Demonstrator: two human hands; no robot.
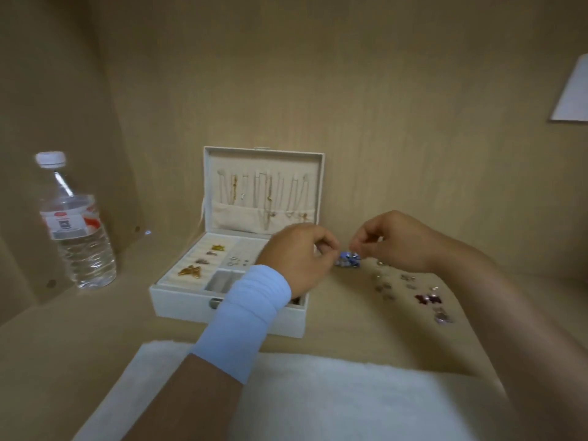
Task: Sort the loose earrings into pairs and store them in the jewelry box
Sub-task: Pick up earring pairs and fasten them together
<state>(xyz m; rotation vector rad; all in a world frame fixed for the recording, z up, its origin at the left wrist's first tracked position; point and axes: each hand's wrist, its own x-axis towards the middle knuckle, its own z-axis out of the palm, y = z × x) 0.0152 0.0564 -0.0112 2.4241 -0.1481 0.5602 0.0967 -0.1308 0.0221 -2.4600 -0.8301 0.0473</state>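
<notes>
Head view: left grip (299, 256) and right grip (394, 241) both pinch the blue earrings (347, 260) at 3 o'clock of the box (229, 308); best compare them closely, then carry both together.

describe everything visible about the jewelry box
The jewelry box is white, open on the wooden surface with its lid upright. Chains hang on the lid's cream lining above a pocket. Its tray holds gold earrings on the left rolls and silver pieces beside them. A metal clasp sits on the front wall. The left hand hides its right side.
</notes>
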